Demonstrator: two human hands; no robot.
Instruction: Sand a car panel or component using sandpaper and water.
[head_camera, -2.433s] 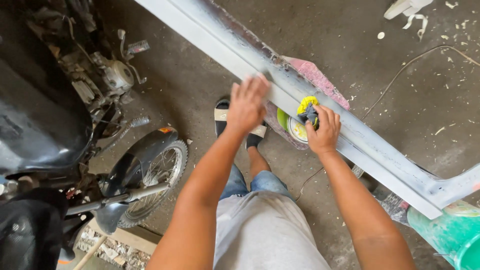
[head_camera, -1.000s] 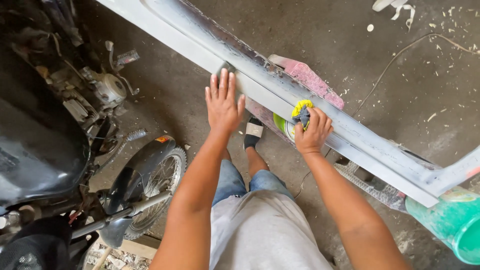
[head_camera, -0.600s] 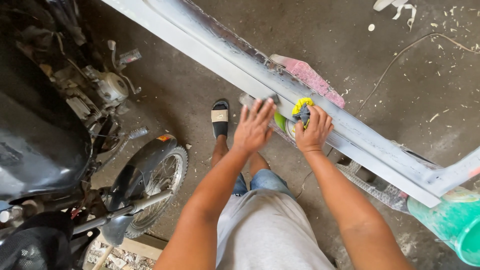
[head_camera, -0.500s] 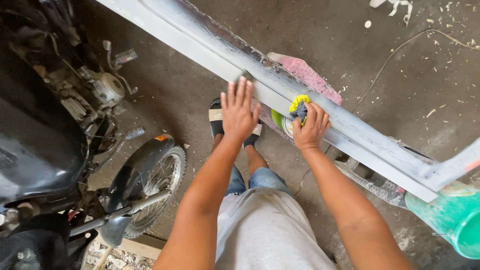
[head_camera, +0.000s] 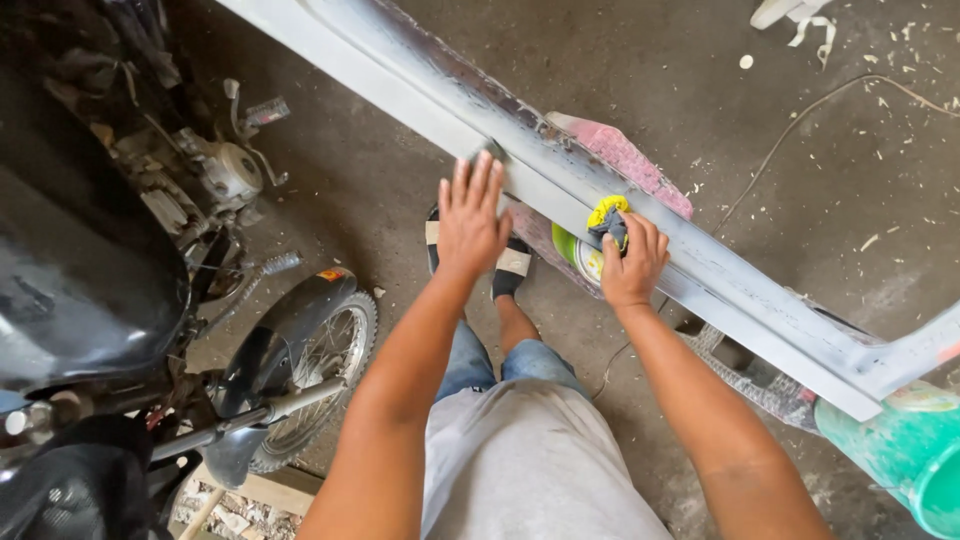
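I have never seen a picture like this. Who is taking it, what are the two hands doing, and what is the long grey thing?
The picture comes from a camera worn on a person's head, looking down at their own arms, grey shorts and sandalled foot. The long grey-painted metal beam runs slantwise in front of them, above a dusty concrete floor. The left hand lies flat, fingers spread, with a small dark pad just showing under the fingertips on the beam. The right hand holds a yellow and dark cloth in a closed grip against the beam. A black motorcycle stands at the left, and a green plastic bucket at the lower right.
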